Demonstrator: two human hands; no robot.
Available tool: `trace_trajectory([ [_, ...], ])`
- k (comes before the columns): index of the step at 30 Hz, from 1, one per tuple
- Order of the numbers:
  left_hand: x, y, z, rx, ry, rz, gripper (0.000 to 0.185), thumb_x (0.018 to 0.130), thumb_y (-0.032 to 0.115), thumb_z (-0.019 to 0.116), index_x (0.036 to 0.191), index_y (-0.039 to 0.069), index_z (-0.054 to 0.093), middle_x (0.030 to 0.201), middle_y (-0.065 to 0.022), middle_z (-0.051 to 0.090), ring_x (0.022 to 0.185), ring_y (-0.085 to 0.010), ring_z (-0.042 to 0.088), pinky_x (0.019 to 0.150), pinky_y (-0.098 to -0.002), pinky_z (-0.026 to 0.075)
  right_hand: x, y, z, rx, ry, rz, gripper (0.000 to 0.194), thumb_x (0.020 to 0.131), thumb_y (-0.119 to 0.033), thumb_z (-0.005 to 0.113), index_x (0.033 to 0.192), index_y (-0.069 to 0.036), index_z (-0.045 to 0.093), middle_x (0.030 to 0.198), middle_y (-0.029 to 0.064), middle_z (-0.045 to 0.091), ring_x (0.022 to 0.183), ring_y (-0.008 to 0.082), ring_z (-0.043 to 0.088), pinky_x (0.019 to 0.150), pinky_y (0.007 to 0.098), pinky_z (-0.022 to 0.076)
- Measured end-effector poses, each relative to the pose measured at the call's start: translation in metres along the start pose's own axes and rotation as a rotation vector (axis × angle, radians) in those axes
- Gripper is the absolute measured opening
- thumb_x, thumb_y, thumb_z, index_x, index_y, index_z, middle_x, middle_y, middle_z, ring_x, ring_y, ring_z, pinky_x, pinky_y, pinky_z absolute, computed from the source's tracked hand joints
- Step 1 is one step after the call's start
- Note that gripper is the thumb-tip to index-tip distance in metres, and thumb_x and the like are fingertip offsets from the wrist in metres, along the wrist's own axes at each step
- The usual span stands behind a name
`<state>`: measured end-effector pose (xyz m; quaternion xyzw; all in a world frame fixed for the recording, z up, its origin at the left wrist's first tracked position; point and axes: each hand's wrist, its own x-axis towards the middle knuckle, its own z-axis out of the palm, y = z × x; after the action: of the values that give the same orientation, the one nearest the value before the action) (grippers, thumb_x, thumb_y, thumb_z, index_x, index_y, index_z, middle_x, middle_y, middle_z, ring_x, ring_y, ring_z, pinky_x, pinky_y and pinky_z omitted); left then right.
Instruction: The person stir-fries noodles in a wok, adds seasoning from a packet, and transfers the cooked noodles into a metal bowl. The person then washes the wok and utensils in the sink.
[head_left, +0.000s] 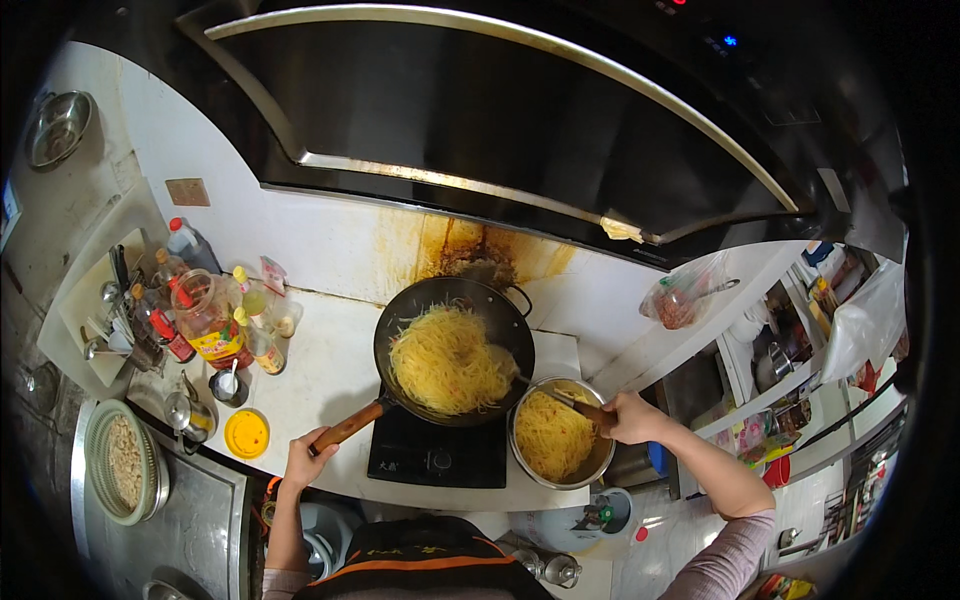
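My left hand (304, 457) is closed around the wooden handle (349, 427) of a black wok (454, 289), which stands on a black induction cooktop (439, 457). A large heap of yellow shredded food (446, 360) fills much of the wok. My right hand (634, 418) grips the wooden handle of a spatula (592, 411); its metal shaft reaches left into the wok, and its head lies at the right edge of the heap. Under the spatula, right of the cooktop, a steel bowl (609, 457) holds more of the yellow shreds (551, 439).
Sauce bottles (262, 349), a big plastic jar (214, 322), a yellow bowl (247, 434) and a steel pot (187, 416) stand left. A green colander (97, 465) sits farther left. A range hood (480, 112) hangs above. Gas cylinders (574, 521) are below the counter.
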<state>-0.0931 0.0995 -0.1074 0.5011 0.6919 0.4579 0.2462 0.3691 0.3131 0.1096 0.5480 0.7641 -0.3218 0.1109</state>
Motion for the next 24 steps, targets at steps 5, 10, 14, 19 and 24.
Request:
trace_trajectory([
  [5,0.000,0.004,-0.002,-0.010,-0.022,-0.005,0.033,0.074,0.010,0.072,0.102,-0.003,0.061,0.073,-0.0110,0.063,0.064,-0.0110,0.053,0.062,-0.0260,0.047,0.031,-0.018,0.050,0.915,-0.358,0.221,0.016,0.078,0.000,0.059,0.064,-0.001,0.051,0.051,0.0004,0.043,0.039,0.0061,0.035,0.036,0.0222,0.0203],
  [10,0.001,0.001,-0.003,0.046,-0.002,0.051,0.036,0.073,0.013,0.073,0.103,-0.004,0.061,0.076,-0.0137,0.064,0.065,-0.0119,0.056,0.065,-0.0275,0.048,0.023,-0.007,0.136,1.167,-0.395,0.292,0.012,0.079,-0.005,0.062,0.089,-0.001,0.062,0.056,-0.0039,0.041,0.043,0.0047,0.034,0.037,0.0196,0.0219],
  [14,0.003,0.001,-0.004,0.025,-0.028,0.039,0.036,0.073,0.014,0.073,0.102,-0.003,0.061,0.077,-0.0134,0.065,0.067,-0.0122,0.057,0.066,-0.0271,0.048,0.041,-0.012,0.163,1.388,-0.311,0.201,0.011,0.081,-0.002,0.057,0.091,0.002,0.055,0.058,-0.0013,0.042,0.044,0.0047,0.035,0.038,0.0197,0.0223],
  [19,0.001,0.000,-0.003,0.044,-0.030,0.003,0.038,0.073,0.015,0.074,0.104,-0.003,0.061,0.074,-0.0108,0.064,0.064,-0.0113,0.055,0.064,-0.0265,0.048,0.075,-0.003,0.177,1.285,-0.103,0.137,0.006,0.083,0.000,0.055,0.088,0.002,0.053,0.059,-0.0012,0.041,0.045,0.0046,0.036,0.038,0.0193,0.0233],
  [24,-0.003,-0.007,-0.003,0.038,-0.017,-0.085,0.040,0.073,0.018,0.074,0.106,-0.001,0.061,0.072,-0.0069,0.063,0.059,-0.0081,0.050,0.056,-0.0243,0.044,0.043,0.035,0.162,1.327,-0.097,0.088,0.007,0.079,0.007,0.057,0.084,0.004,0.053,0.060,0.0014,0.046,0.046,0.0058,0.038,0.037,0.0202,0.0240],
])
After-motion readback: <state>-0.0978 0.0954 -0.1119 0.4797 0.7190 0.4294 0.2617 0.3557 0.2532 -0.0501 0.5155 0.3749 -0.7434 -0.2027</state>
